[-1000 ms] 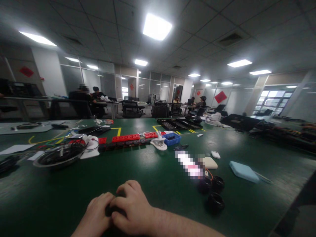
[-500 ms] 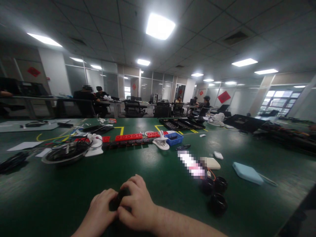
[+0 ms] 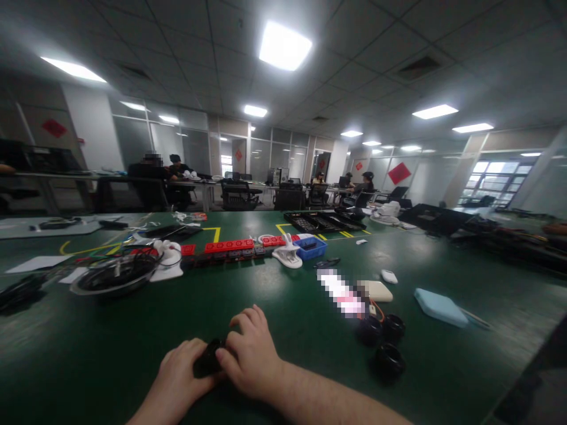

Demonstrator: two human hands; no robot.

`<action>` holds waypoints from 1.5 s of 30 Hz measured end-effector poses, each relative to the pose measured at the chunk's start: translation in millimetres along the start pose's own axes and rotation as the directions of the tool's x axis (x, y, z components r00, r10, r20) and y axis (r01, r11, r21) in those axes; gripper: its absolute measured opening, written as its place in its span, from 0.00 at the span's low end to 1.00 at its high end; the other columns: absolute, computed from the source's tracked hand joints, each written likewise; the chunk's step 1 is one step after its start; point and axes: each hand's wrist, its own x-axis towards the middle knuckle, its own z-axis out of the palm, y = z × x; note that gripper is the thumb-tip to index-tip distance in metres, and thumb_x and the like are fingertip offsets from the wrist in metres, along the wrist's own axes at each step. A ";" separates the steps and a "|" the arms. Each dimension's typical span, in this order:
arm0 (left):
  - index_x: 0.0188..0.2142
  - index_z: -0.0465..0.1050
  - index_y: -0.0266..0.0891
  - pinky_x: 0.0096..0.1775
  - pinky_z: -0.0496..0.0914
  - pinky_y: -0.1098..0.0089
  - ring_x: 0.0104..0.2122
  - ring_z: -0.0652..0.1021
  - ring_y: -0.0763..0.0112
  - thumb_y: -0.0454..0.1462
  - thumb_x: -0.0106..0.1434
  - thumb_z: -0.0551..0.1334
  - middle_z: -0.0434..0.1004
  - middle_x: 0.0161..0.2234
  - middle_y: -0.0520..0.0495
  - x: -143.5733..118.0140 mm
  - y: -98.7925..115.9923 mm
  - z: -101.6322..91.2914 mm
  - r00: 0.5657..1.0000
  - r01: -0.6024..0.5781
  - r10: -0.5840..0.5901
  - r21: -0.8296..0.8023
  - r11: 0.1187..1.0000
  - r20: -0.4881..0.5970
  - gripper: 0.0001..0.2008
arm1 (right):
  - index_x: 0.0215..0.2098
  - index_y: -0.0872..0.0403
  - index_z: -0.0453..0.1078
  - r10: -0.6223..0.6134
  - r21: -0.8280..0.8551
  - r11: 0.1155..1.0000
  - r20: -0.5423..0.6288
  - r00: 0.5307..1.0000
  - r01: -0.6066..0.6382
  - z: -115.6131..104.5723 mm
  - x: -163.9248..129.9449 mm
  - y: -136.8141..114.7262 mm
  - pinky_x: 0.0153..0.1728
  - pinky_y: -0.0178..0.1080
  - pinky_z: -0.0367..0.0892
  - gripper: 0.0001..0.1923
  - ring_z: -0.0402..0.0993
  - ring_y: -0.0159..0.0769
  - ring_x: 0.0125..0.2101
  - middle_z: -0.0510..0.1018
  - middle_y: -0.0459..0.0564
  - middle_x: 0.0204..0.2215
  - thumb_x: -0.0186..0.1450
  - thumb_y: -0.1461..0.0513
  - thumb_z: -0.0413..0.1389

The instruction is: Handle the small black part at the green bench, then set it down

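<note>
Low in the head view, a small black round part (image 3: pixel 207 359) sits between my two hands, just above the green tabletop. Around its left side, my left hand (image 3: pixel 179 372) is closed, with the thumb beneath. My right hand (image 3: pixel 252 357) pinches its right edge with thumb and index finger, while the other fingers curl forward off it. Much of the part is hidden by my fingers, so its exact kind does not show. To the right stand three black round hollow parts (image 3: pixel 390 361) of similar look, close together.
Beyond my hands lie a metal bowl of cables (image 3: pixel 116 277), red modules in a row (image 3: pixel 229 245), a white stand (image 3: pixel 287 254) and a blue bin (image 3: pixel 311 248). On the right are a cream box (image 3: pixel 376 291) and a light-blue case (image 3: pixel 440 307). People sit at far desks.
My right hand has shifted slightly right and its fingers have loosened, uncovering more of the black part. My left hand keeps its hold. The view has turned slightly.
</note>
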 end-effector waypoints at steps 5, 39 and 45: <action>0.27 0.68 0.40 0.35 0.62 0.69 0.32 0.72 0.66 0.46 0.48 0.60 0.72 0.29 0.51 0.2 -0.4 1.0 1.000 -0.015 0.014 0.013 1.000 0.008 0.12 | 0.30 0.54 0.67 0.019 0.001 1.000 0.031 0.999 -0.019 0.0 0.1 0.5 0.54 0.47 0.42 0.11 0.56 0.38 0.44 0.66 0.48 0.38 0.60 0.54 0.52; 0.26 0.69 0.41 0.36 0.62 0.68 0.33 0.71 0.67 0.40 0.50 0.58 0.71 0.30 0.51 -4.7 7.6 -6.6 0.996 -0.081 0.081 -0.002 0.997 0.043 0.06 | 0.30 0.55 0.69 0.094 0.018 0.995 0.103 0.990 -0.096 -1.0 6.3 -8.2 0.27 0.33 0.61 0.16 0.66 0.34 0.29 0.72 0.46 0.26 0.54 0.50 0.58; 0.28 0.69 0.41 0.39 0.62 0.67 0.35 0.71 0.66 0.39 0.49 0.57 0.72 0.31 0.51 -3.2 5.2 -3.5 0.996 -0.059 0.058 0.030 0.998 0.061 0.06 | 0.29 0.54 0.70 -0.101 -0.065 0.992 0.121 0.988 0.109 -1.3 10.6 -10.6 0.29 0.33 0.61 0.10 0.66 0.34 0.29 0.73 0.46 0.25 0.58 0.55 0.56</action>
